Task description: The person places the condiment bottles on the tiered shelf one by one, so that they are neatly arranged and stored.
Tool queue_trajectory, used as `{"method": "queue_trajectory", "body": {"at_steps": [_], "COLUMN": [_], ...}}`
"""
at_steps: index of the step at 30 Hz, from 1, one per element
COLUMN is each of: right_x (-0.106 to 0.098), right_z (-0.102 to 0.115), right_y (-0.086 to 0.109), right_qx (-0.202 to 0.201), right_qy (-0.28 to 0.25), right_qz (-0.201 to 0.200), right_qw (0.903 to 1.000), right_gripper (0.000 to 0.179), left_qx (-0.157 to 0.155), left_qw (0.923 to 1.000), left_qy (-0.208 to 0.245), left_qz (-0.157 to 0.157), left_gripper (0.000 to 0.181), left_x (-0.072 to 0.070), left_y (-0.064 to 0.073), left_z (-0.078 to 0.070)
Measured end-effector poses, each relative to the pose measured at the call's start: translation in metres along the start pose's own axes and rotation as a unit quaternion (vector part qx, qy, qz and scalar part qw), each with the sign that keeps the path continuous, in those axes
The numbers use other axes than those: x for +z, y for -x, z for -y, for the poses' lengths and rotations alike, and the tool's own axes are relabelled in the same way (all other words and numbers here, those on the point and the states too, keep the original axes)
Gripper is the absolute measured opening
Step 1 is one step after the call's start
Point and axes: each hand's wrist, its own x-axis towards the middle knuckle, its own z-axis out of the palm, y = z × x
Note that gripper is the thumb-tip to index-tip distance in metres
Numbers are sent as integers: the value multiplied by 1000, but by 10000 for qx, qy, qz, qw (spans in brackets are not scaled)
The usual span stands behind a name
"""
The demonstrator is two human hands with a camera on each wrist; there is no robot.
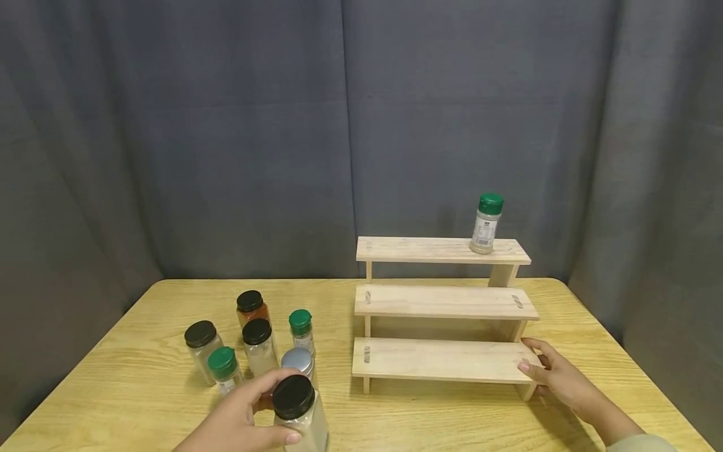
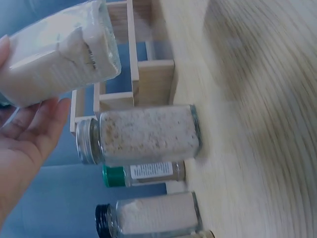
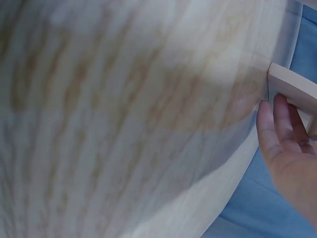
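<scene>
- My left hand (image 1: 240, 417) is wrapped around the square clear-glass jar with black lid and pale powder (image 1: 299, 411), at 6 o'clock of the jar cluster.
- Judged rigid, smooth, breakable and moderately heavy; best gripped on the flat sides below the lid.
- My right hand (image 1: 556, 375), fingers straight, steadies the three-tier pale wooden rack (image 1: 440, 301) at its lowest shelf's 3 o'clock end.

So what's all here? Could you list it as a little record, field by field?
left hand: left hand grips a black-lidded jar of pale powder
right hand: right hand touches the right end of the bottom shelf
rack: wooden three-step rack on the table
top shelf: one green-lidded jar, upright, near the right end
other shelves: bare
jar group: six jars upright on the table, left of the rack; lids black, green, and one silver
</scene>
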Motion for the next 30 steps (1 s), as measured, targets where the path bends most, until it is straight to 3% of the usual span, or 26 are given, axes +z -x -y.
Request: {"method": "queue_trajectory", "body": {"at_steps": [8, 15, 17, 22, 30], "right_x": [1, 2, 2, 0, 1], "right_z": [-1, 0, 0, 0, -1], "right_y": [1, 1, 1, 0, 0], "right_qx": [33, 30, 20, 2, -11], "right_qy": [-64, -58, -75, -105, -24], "right_qz": [33, 41, 31, 68, 56], "right_qw": [10000, 10000, 10000, 9999, 10000], "right_gripper": [64, 65, 65, 66, 66], "left_qx": [-46, 96, 242, 969, 1367], "left_qw": [9985, 9981, 9976, 9935, 9874], "left_qy": [531, 592, 621, 548, 503], "left_qz": [-98, -169, -199, -244, -626], "left_gripper": [53, 57, 57, 54, 57], "left_x": [7, 11, 12, 14, 14], "left_y": [-9, -18, -22, -33, -46], "left_z": [-9, -19, -22, -29, -42]}}
